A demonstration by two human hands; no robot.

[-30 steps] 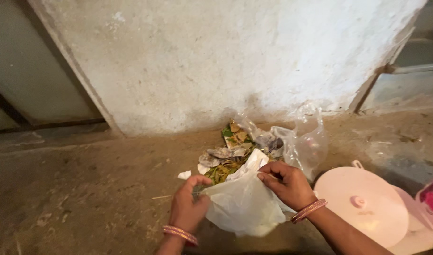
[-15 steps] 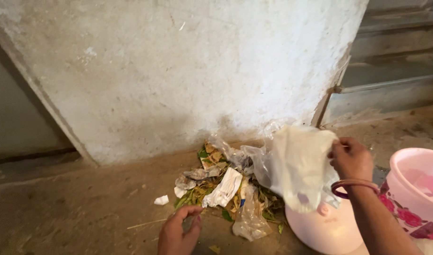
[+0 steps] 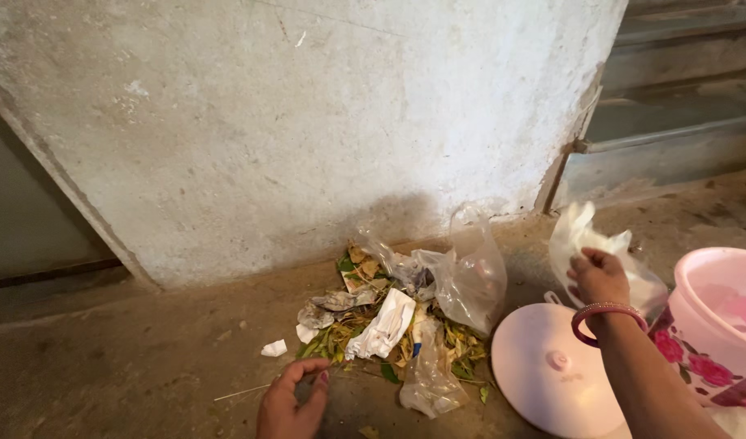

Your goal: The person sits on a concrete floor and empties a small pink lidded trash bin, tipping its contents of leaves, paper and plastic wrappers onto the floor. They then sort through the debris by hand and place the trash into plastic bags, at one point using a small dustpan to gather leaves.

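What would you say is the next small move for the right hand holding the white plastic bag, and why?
Probably carry the white plastic bag a little further right and drop it into the pink bucket. The right hand holds it raised beside the open bucket, whose lid lies on the floor. The left hand is low by the litter pile, holding nothing that shows.

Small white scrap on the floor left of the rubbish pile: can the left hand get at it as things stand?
Probably yes. The left hand is empty, fingers spread, low over the floor, and the small white scrap lies just beyond it with only bare floor between. The rubbish pile sits to its right, out of the way.
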